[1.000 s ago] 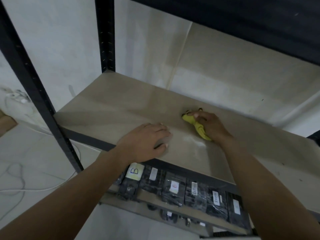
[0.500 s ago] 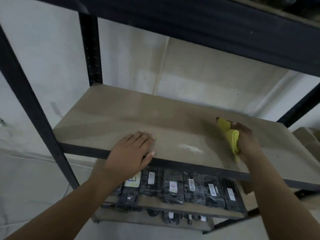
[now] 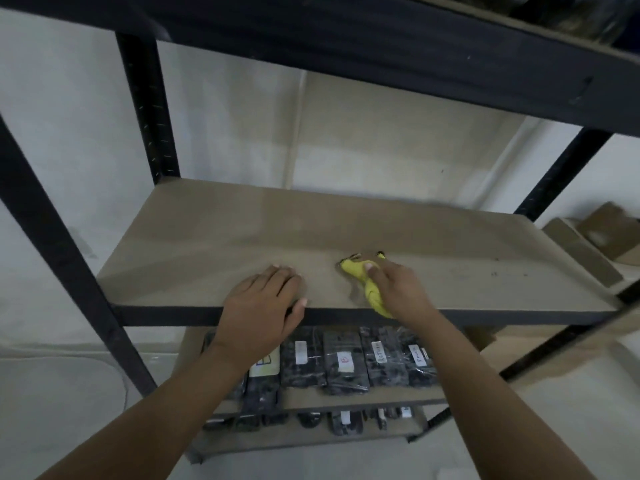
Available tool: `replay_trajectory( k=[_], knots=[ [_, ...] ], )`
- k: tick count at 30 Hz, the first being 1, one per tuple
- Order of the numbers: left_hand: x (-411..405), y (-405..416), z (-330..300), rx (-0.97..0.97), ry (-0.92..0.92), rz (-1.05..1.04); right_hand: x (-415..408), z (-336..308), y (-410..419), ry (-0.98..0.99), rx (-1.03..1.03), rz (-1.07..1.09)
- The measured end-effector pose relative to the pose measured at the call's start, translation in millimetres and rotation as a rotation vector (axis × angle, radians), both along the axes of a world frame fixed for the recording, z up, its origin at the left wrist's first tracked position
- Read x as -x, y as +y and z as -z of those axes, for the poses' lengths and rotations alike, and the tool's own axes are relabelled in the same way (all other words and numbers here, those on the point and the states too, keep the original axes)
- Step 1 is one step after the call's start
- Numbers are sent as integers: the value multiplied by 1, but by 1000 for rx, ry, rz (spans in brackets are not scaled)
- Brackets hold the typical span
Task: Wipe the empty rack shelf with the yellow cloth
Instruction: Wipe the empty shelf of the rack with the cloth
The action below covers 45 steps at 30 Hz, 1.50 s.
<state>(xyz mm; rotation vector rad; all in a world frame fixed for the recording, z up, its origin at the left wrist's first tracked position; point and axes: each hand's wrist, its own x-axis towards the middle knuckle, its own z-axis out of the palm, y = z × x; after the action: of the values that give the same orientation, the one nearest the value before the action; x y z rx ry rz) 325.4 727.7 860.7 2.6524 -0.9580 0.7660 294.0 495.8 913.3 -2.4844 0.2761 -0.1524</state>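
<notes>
Below my arms, the lower shelf carries a row of wrapped black packs with white labels. My left hand lies flat, fingers spread, on the shelf at its front edge. Just beside it, my right hand is clenched around the cloth, pressing it to the board. Beyond stand black posts and a pale wall.

Two hands: left hand flat at front edge of rack shelf, right hand closed on one yellow cloth. Three shelf boards below the top tier. Four black uprights. About six wrapped black packs along the next shelf down, labelled; more beneath, count unclear. Cardboard pieces at right, perhaps two.
</notes>
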Motion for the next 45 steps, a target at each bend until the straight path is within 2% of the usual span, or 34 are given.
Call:
replay_trajectory(
  k=[2, 3, 5, 8, 9, 12, 17, 24, 27, 31, 33, 35, 37, 39, 40, 43, 45],
  knots=[
    [-3, 5, 1, -24, -6, 26, -6, -14, -19, -49, -278, 166],
    [-4, 6, 1, -45, -15, 32, -12, -21, -30, -101, -314, 254],
    [-6, 8, 4, -76, -36, 30, -30, -27, -40, -148, -199, 300],
    [-9, 7, 9, -73, -58, 26, -57, -9, -27, 72, 134, 115],
    [-10, 7, 10, -71, -70, 22, -64, -3, -20, 90, 233, 65],
    [-13, 5, 14, -44, -126, 21, -79, 7, -6, 52, 271, -15],
    [-11, 2, 16, -7, -186, 21, -61, 12, 15, -19, 68, -6],
    [-8, 6, 11, 0, -147, 34, 35, 0, 41, -75, -438, -26],
    [-9, 6, 10, -12, -73, 48, 56, -9, 38, -70, -554, -22],
    [-7, 7, 5, -30, 22, 45, 34, -24, 23, -216, -691, 208],
    [-4, 7, 2, -36, 60, 41, 12, -34, 18, -309, -612, 286],
    [-3, 7, -3, -25, 108, 44, -8, -34, 14, -318, -377, 310],
    [-3, 6, -12, 21, 169, 40, -18, -16, 14, -149, -12, 232],
    [-11, 7, -21, 50, 214, 1, -20, 12, 13, 7, 310, 62],
    [-17, 8, -25, 24, 223, -34, -20, 22, 13, 24, 369, 32],
    [-35, 14, -32, -130, 353, -114, -9, 21, 13, 45, 332, 11],
    [-42, 15, -29, -152, 435, -141, 2, 17, 11, 23, 323, -154]
  ],
)
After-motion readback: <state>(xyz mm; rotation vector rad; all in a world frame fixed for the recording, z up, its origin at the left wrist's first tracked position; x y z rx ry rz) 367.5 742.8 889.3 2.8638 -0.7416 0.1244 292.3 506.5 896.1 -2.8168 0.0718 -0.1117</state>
